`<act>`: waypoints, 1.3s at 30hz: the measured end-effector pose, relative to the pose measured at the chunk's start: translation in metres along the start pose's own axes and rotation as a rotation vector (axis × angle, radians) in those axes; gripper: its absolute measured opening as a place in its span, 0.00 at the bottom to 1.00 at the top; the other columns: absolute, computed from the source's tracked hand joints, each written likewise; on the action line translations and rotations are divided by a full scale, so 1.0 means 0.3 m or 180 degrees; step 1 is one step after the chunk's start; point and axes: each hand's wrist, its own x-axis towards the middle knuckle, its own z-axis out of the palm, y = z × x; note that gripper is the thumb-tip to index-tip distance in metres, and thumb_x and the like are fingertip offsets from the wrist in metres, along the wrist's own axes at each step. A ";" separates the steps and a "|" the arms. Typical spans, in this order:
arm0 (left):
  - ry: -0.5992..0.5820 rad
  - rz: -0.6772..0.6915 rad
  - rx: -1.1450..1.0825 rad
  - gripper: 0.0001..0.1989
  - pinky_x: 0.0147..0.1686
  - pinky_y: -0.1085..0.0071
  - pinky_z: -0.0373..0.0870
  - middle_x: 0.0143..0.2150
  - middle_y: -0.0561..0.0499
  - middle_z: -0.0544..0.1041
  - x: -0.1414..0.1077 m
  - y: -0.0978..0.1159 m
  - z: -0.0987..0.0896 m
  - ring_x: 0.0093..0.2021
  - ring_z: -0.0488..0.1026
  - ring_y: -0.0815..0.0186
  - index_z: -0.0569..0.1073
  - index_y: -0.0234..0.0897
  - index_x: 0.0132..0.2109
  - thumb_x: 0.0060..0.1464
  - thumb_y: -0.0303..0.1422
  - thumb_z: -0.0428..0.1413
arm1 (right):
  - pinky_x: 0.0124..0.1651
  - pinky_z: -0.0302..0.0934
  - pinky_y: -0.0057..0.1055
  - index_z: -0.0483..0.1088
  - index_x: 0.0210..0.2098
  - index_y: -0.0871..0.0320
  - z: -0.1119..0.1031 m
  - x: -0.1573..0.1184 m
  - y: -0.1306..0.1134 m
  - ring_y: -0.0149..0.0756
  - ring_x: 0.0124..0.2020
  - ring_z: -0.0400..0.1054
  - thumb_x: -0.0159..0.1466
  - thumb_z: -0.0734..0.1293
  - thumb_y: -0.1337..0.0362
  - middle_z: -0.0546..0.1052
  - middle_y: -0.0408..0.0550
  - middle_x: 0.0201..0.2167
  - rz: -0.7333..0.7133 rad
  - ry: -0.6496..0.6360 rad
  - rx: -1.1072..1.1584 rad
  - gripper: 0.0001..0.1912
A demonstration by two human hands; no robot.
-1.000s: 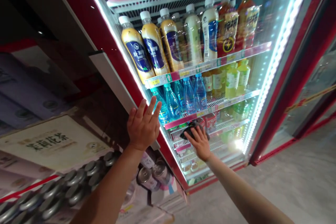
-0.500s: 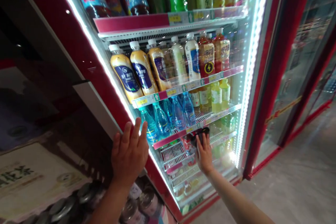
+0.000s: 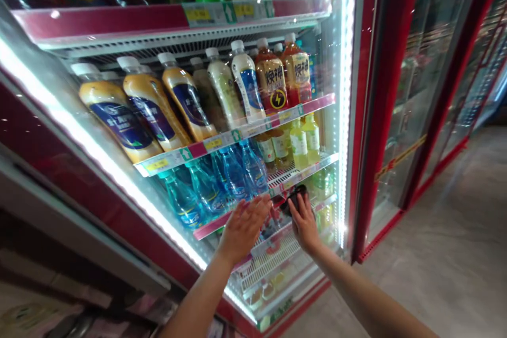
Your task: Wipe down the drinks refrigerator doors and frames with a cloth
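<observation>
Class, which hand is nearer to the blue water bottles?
The left. The left hand is just below the blue water bottles, while the right hand is farther off to their right, on a dark object.

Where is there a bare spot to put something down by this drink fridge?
Bare white wire shows on the low shelf, below the right hand and its dark object, above small packets. The concrete floor right of the red fridge frame is open too. Blue water bottles and the shelf above are crowded.
</observation>
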 end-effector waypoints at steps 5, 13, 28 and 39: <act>0.0047 0.0217 0.0310 0.33 0.75 0.50 0.29 0.77 0.50 0.47 0.037 -0.025 0.077 0.77 0.35 0.57 0.61 0.39 0.71 0.60 0.34 0.56 | 0.73 0.47 0.59 0.58 0.70 0.38 -0.083 0.195 0.127 0.48 0.75 0.41 0.68 0.63 0.70 0.58 0.40 0.73 -0.0918 -0.0276 0.0081 0.34; 0.0059 0.0210 0.0404 0.35 0.75 0.51 0.29 0.77 0.51 0.43 0.037 -0.030 0.099 0.77 0.35 0.57 0.58 0.41 0.72 0.60 0.37 0.56 | 0.67 0.56 0.63 0.38 0.75 0.45 -0.064 0.045 0.293 0.53 0.76 0.31 0.66 0.56 0.76 0.36 0.47 0.77 0.0741 0.0289 0.0256 0.43; 0.0247 0.0135 0.0088 0.36 0.75 0.57 0.30 0.77 0.54 0.47 0.062 -0.045 0.105 0.77 0.39 0.62 0.54 0.47 0.73 0.61 0.37 0.54 | 0.68 0.52 0.61 0.26 0.75 0.54 -0.085 0.154 0.561 0.53 0.76 0.33 0.67 0.55 0.71 0.29 0.57 0.77 0.1880 0.0452 0.0148 0.44; 0.0271 0.0191 0.0018 0.34 0.75 0.54 0.30 0.77 0.51 0.48 0.059 -0.054 0.115 0.77 0.40 0.59 0.57 0.43 0.72 0.61 0.36 0.54 | 0.71 0.48 0.55 0.41 0.75 0.56 -0.142 0.273 0.783 0.48 0.76 0.40 0.65 0.54 0.69 0.43 0.57 0.76 0.1594 0.0770 0.0225 0.39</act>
